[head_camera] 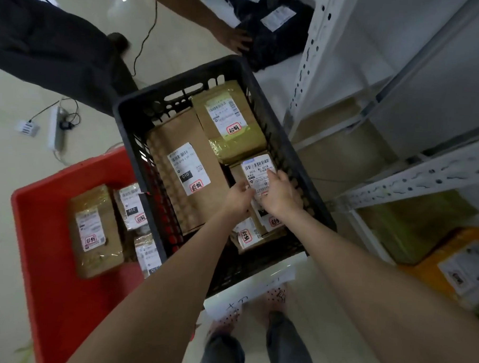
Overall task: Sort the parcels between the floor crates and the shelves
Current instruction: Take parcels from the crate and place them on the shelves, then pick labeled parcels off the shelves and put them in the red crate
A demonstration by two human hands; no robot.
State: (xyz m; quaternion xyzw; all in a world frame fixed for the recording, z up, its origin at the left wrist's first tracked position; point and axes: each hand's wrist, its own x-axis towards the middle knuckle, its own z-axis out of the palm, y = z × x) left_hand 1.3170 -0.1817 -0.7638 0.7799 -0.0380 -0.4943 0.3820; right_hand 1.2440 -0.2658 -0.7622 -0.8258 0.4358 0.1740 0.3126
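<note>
The left hand (pixel 239 197) and right hand (pixel 280 195), fingers curled round a small parcel (pixel 256 168) in the black crate (pixel 182 80), looked mid-pick; a lift toward the shelves (pixel 414 178) right of the fingers seemed due.

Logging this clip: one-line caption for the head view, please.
Left hand and right hand grip a small labelled parcel in the black crate, red crate alongside.

The pale floor (pixel 17 226) carries a black crate (pixel 182 87). Just left of it is a red crate (pixel 50 283), and further left a white power strip (pixel 55 129). A paper sheet (pixel 255 289) lies at its near end. To its right stands a white shelf (pixel 414 178), which holds a green parcel (pixel 415 216) and a yellow parcel (pixel 454 267).
</note>
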